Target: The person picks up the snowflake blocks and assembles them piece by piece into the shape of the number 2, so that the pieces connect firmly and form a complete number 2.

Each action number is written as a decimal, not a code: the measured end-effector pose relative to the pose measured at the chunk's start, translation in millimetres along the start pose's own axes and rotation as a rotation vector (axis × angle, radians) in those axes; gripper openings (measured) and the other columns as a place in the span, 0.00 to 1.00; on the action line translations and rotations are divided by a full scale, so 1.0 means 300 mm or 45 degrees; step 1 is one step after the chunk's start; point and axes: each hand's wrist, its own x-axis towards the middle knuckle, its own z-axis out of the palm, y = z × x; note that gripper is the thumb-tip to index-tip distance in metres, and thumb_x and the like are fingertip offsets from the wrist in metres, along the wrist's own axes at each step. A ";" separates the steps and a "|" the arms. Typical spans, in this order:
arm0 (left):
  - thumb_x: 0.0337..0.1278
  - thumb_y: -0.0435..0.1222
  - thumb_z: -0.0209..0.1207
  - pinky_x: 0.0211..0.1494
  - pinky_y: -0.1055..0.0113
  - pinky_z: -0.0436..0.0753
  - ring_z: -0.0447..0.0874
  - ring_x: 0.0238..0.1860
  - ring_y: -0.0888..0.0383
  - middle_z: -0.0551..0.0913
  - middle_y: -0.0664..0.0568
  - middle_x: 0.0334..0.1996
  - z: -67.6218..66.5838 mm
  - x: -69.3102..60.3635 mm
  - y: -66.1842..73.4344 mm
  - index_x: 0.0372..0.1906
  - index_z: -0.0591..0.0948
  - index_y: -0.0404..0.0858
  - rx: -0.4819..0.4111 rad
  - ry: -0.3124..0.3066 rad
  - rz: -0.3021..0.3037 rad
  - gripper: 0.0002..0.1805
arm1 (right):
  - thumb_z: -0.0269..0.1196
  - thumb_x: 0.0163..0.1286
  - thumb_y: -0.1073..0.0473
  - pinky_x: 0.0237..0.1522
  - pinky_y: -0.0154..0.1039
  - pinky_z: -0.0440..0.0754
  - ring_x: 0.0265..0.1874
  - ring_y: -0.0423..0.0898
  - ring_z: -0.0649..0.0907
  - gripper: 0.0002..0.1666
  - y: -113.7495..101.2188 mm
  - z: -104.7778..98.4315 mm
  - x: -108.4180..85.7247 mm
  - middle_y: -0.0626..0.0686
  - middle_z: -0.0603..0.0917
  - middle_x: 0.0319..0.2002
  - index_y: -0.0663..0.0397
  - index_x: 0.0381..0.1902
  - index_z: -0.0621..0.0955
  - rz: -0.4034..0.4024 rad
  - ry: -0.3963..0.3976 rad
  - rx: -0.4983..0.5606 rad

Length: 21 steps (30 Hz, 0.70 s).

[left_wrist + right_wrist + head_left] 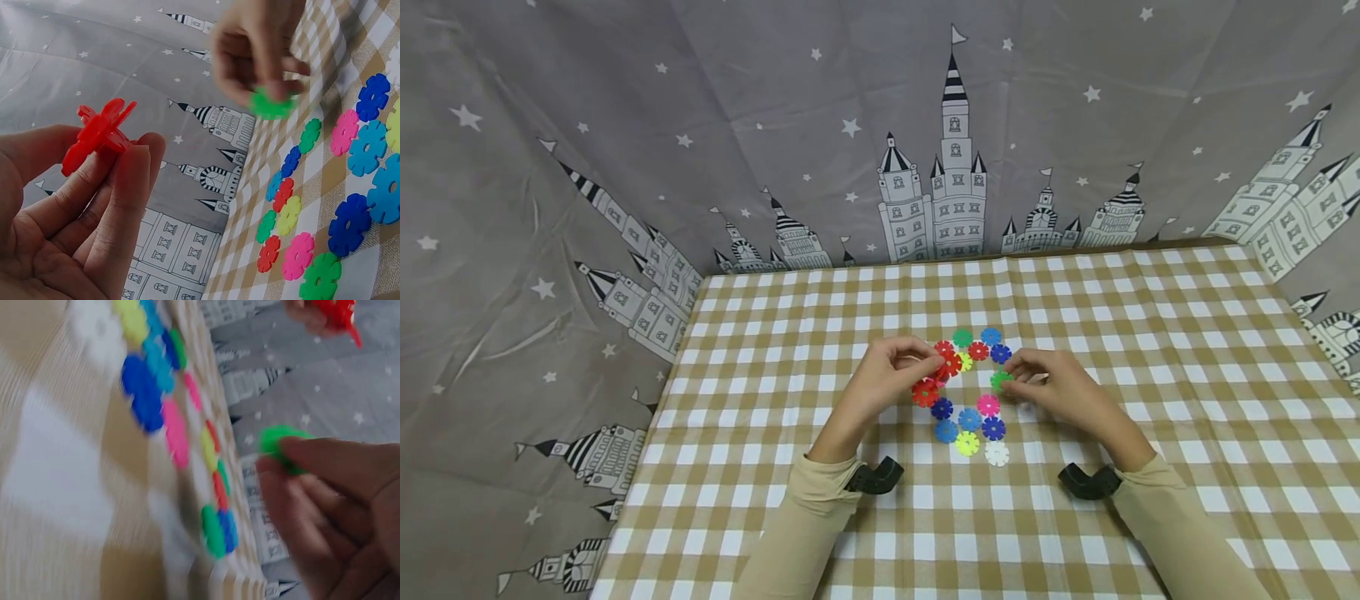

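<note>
My left hand (891, 371) pinches a cluster of red flower-shaped interlocking discs (100, 134) between thumb and fingers, lifted above the table. The discs are slotted together at angles. Across from it, my right hand (1056, 383) grips a single green interlocking disc (275, 442) by its edge, also raised off the cloth. Below and between the hands lie loose discs in a rough ring, among them a pink disc (988, 406), a yellow disc (967, 443), a white disc (997, 453) and a dark blue disc (1002, 354).
A brown-and-white checked cloth (737, 417) covers the table. Behind and to the left hangs a grey curtain (775, 100) printed with castles and stars. Black wrist mounts (876, 477) stick out inward from both sleeves.
</note>
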 end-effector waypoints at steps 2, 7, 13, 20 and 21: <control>0.66 0.36 0.67 0.39 0.71 0.84 0.90 0.36 0.61 0.92 0.45 0.38 -0.001 -0.003 0.002 0.44 0.87 0.34 -0.005 0.002 -0.006 0.08 | 0.72 0.67 0.60 0.40 0.32 0.88 0.34 0.39 0.89 0.06 -0.027 0.004 -0.004 0.49 0.91 0.34 0.52 0.41 0.87 -0.055 0.098 0.068; 0.67 0.36 0.66 0.36 0.72 0.82 0.90 0.33 0.62 0.92 0.46 0.36 -0.002 -0.004 0.001 0.44 0.87 0.34 -0.023 0.004 -0.007 0.09 | 0.72 0.66 0.65 0.34 0.30 0.88 0.31 0.41 0.91 0.06 -0.092 0.018 -0.013 0.55 0.92 0.35 0.56 0.40 0.88 -0.176 0.288 0.212; 0.69 0.35 0.65 0.37 0.70 0.85 0.91 0.34 0.62 0.92 0.44 0.37 -0.004 -0.007 0.007 0.44 0.86 0.32 -0.048 0.007 -0.011 0.09 | 0.75 0.60 0.70 0.31 0.30 0.87 0.29 0.36 0.90 0.09 -0.160 0.041 -0.008 0.56 0.92 0.35 0.58 0.38 0.88 -0.303 0.381 0.228; 0.69 0.35 0.65 0.37 0.71 0.84 0.91 0.34 0.59 0.92 0.46 0.36 -0.005 -0.008 0.011 0.44 0.87 0.32 -0.038 0.017 0.020 0.09 | 0.78 0.56 0.70 0.31 0.27 0.86 0.30 0.42 0.91 0.11 -0.200 0.059 0.008 0.50 0.92 0.33 0.55 0.37 0.89 -0.432 0.393 0.029; 0.69 0.35 0.65 0.37 0.71 0.84 0.91 0.34 0.59 0.92 0.46 0.35 -0.006 -0.008 0.011 0.43 0.87 0.32 -0.039 0.017 0.027 0.09 | 0.78 0.55 0.70 0.31 0.27 0.86 0.29 0.43 0.91 0.12 -0.203 0.060 0.008 0.50 0.92 0.33 0.56 0.36 0.88 -0.450 0.396 0.017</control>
